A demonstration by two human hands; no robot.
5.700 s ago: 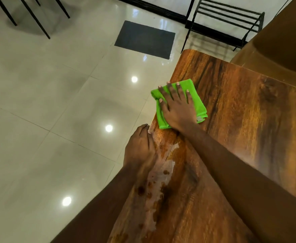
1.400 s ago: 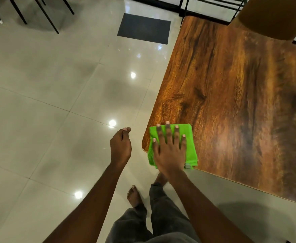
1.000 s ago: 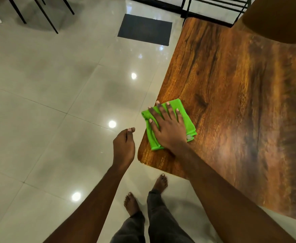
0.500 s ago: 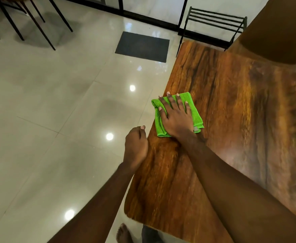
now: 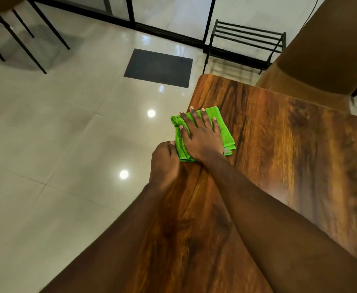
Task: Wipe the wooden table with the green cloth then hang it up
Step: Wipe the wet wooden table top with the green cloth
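Observation:
The folded green cloth (image 5: 223, 129) lies on the wooden table (image 5: 289, 155) at its left edge, partly hanging past the edge. My right hand (image 5: 200, 134) presses flat on the cloth with spread, straight fingers. My left hand (image 5: 165, 163) sits at the table's left edge just below the cloth, its fingers curled loosely with the thumb up, holding nothing. Both forearms cross the lower part of the view.
A brown chair back (image 5: 325, 49) stands at the table's far side. A black metal rack (image 5: 247, 45) and a dark floor mat (image 5: 158, 67) lie beyond the table on glossy tiles. Black chair legs (image 5: 15, 39) stand at the upper left.
My right hand has slid the cloth forward along the table's left edge, away from the near corner. My left hand has moved in against the table edge. The view has tilted up.

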